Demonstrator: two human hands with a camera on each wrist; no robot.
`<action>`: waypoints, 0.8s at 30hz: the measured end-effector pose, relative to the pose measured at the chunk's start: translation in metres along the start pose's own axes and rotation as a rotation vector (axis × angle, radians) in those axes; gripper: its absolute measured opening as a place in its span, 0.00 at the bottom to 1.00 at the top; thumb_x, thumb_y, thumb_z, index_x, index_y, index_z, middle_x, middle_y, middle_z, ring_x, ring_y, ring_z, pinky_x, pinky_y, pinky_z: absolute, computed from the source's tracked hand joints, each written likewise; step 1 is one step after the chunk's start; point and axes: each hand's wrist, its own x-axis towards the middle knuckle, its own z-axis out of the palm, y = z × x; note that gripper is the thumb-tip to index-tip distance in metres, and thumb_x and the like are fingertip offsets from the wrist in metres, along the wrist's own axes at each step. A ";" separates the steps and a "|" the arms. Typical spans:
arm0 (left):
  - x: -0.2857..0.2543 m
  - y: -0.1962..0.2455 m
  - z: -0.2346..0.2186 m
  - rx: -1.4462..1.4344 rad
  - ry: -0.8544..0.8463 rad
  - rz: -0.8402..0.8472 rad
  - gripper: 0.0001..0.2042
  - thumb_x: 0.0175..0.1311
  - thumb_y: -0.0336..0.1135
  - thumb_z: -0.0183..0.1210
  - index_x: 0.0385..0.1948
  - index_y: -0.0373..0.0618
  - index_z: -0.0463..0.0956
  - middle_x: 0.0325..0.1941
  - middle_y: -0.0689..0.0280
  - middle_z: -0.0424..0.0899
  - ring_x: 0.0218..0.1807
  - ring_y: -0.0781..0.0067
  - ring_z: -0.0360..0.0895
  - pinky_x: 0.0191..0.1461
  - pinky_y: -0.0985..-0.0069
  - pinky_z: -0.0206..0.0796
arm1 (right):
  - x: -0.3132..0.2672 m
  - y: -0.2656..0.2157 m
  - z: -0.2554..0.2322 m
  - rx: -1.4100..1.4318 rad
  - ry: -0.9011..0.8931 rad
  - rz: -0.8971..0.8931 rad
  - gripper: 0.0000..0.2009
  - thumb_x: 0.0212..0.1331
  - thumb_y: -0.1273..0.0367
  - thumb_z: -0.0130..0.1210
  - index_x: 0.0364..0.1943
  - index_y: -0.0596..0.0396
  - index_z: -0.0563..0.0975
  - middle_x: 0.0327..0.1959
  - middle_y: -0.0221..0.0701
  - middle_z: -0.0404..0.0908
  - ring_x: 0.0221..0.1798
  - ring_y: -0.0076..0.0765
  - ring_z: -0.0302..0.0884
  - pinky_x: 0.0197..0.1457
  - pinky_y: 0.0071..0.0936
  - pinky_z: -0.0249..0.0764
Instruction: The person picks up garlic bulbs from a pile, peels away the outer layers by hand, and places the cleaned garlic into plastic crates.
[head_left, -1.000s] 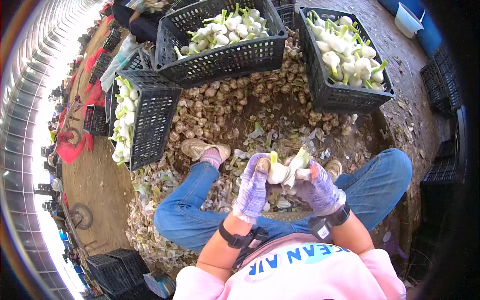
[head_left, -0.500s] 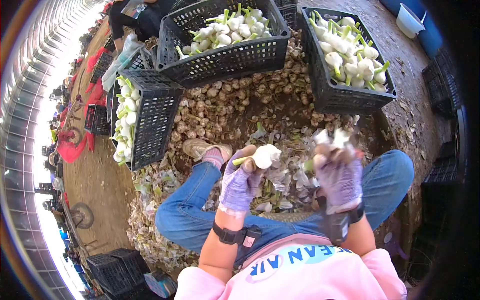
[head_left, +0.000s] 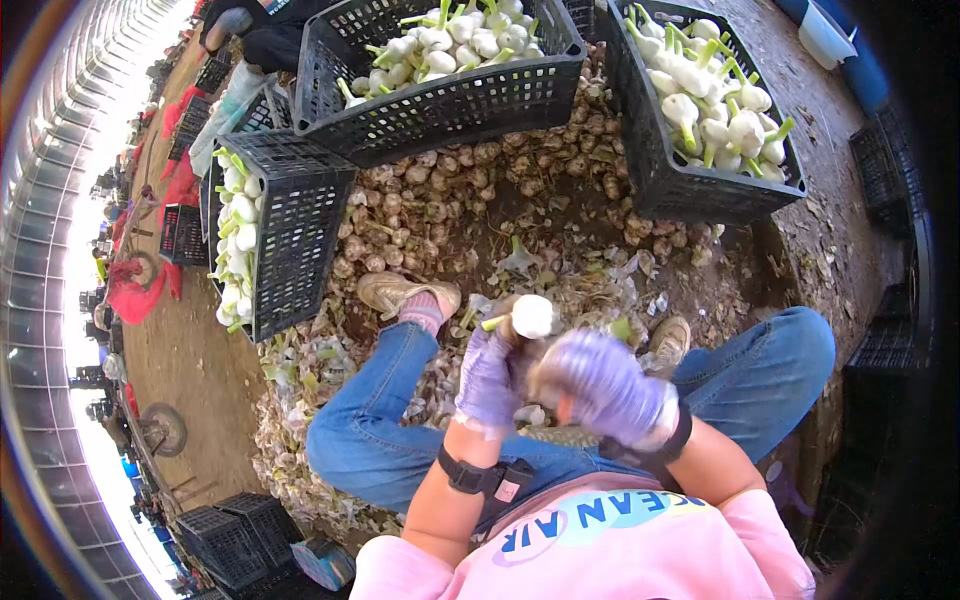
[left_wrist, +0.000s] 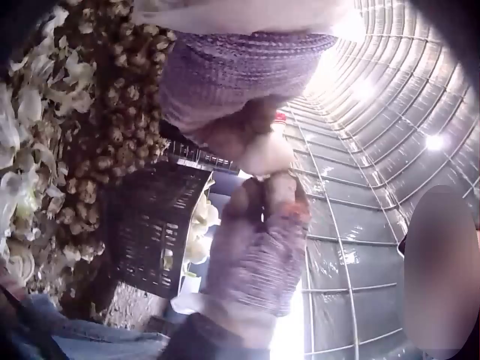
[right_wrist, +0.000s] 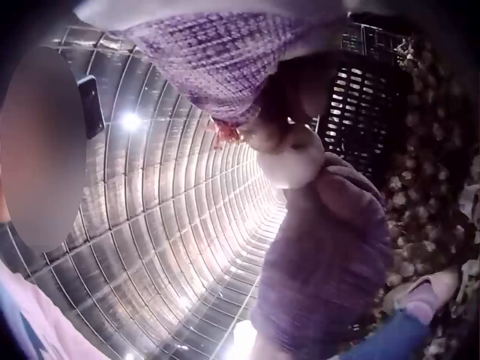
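Observation:
A white garlic bulb [head_left: 533, 316] with a short green stem sits in the fingers of my left hand [head_left: 488, 378], above the leaf-littered ground. Close beside it, my right hand [head_left: 605, 388] is blurred, with curled fingers. In the left wrist view, the bulb [left_wrist: 266, 154] lies between my left hand [left_wrist: 229, 79] and my right hand [left_wrist: 259, 255], whose fingertips meet it. The right wrist view shows the bulb [right_wrist: 291, 161] pinched between the fingers of my right hand [right_wrist: 217, 64] and my left hand [right_wrist: 322, 262].
Black crates of trimmed garlic stand at the left [head_left: 300, 235], centre back [head_left: 450, 110] and right back [head_left: 700, 190]. Untrimmed bulbs [head_left: 400, 215] and loose peelings [head_left: 300, 420] cover the ground around my legs. Another person [head_left: 270, 45] is at the upper left.
My right hand has moved left, back beside my left hand; the white pieces it held half a second ago are out of sight. My left hand keeps its bulb, whose head has turned.

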 end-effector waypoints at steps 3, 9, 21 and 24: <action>0.011 0.007 -0.001 -0.094 0.202 0.026 0.17 0.56 0.33 0.62 0.45 0.37 0.71 0.39 0.61 0.80 0.38 0.72 0.79 0.37 0.81 0.76 | -0.017 0.009 0.024 0.341 -0.102 0.266 0.08 0.51 0.73 0.57 0.37 0.56 0.77 0.26 0.38 0.75 0.31 0.43 0.76 0.35 0.32 0.72; 0.029 0.012 -0.029 -0.077 0.048 -0.155 0.18 0.56 0.34 0.61 0.48 0.41 0.71 0.42 0.63 0.79 0.43 0.69 0.78 0.44 0.77 0.73 | -0.012 0.050 0.020 0.596 0.200 0.727 0.14 0.58 0.68 0.54 0.47 0.60 0.74 0.41 0.35 0.80 0.44 0.27 0.75 0.47 0.26 0.71; 0.107 0.034 -0.049 0.051 0.249 -0.016 0.13 0.58 0.38 0.60 0.40 0.41 0.73 0.42 0.60 0.78 0.45 0.65 0.77 0.43 0.69 0.78 | 0.047 0.070 0.020 0.348 -0.285 0.240 0.10 0.54 0.65 0.57 0.34 0.59 0.77 0.24 0.39 0.76 0.29 0.42 0.78 0.31 0.31 0.72; 0.144 0.089 -0.066 0.203 0.483 0.167 0.12 0.58 0.38 0.60 0.39 0.42 0.72 0.39 0.61 0.77 0.44 0.65 0.77 0.40 0.73 0.78 | 0.036 0.087 0.016 0.333 -0.166 0.673 0.11 0.55 0.65 0.58 0.31 0.61 0.77 0.18 0.35 0.74 0.21 0.28 0.76 0.25 0.26 0.70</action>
